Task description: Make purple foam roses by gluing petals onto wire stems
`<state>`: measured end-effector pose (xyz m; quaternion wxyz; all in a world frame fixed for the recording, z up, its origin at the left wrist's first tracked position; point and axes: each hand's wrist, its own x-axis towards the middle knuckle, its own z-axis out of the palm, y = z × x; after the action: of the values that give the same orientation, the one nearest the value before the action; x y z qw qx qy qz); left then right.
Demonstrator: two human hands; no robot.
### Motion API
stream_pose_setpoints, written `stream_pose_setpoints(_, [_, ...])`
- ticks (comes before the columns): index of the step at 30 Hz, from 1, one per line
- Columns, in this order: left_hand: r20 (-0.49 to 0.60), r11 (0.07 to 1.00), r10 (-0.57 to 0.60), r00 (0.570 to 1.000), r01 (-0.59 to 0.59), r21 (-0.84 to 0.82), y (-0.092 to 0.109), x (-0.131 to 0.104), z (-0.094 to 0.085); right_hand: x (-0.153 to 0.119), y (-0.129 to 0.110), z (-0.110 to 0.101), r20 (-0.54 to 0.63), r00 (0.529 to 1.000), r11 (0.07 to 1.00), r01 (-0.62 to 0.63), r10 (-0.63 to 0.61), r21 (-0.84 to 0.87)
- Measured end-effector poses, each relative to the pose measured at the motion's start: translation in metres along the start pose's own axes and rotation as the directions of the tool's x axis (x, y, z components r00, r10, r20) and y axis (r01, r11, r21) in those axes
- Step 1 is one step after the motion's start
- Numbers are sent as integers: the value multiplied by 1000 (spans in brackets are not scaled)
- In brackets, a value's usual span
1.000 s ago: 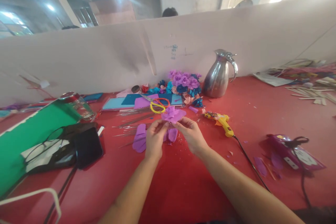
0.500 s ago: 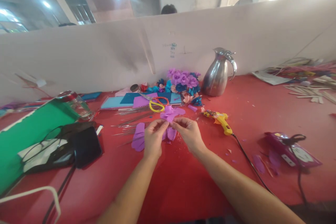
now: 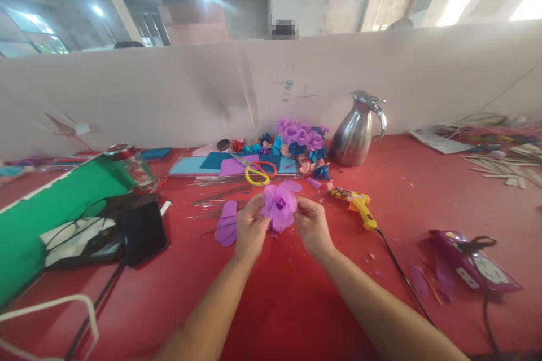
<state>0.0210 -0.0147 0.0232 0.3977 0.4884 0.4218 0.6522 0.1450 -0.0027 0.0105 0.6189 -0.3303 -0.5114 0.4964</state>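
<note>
- Presently, purple flower [image 3: 279, 207] held over the red tabletop [image 3: 288, 304], nearer its far edge, centre facing the camera.
- Left hand [image 3: 249, 225] and right hand [image 3: 314, 227] pinch it from opposite sides.
- Step, judged: adjusting or checking outer petals.
- Next move calls for light pressure; thin petals may crease.
- Loose petals [image 3: 227, 224] beside left hand, toward tabletop's left edge.

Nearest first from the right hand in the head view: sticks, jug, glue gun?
1. Glue gun: just right of the right hand.
2. Jug: farther back, behind the glue gun.
3. Sticks: far right.
</note>
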Motion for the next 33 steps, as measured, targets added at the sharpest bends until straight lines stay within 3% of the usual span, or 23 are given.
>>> stream_pose_setpoints(8, [82, 998, 10, 997, -5, -69, 1, -1, -1, -2, -6, 2, -14, 999, 999, 39, -39, 23])
stream_pose_setpoints(16, [87, 999, -39, 995, 41, -21, -13, 1, -4, -4, 0, 2, -33, 983, 970, 174, -182, -171])
stream_pose_setpoints(21, [83, 982, -108, 991, 119, -145, -13, 5, 0, -4, -10, 5, 18, 977, 935, 206, -210, -289])
stream_pose_setpoints(24, [68, 967, -148, 987, 158, -201, -9, 9, -1, -3, -20, 5, 2, 993, 975, 112, -114, -194])
stream_pose_setpoints(28, [82, 963, -158, 984, 172, -207, -12, 12, -7, 1, -30, 1, 31, 994, 985, -112, 109, 128])
stream_pose_setpoints(33, [194, 968, -160, 968, 193, -163, -21, 11, -13, 2, -36, -1, 132, 972, 958, -218, 195, 184])
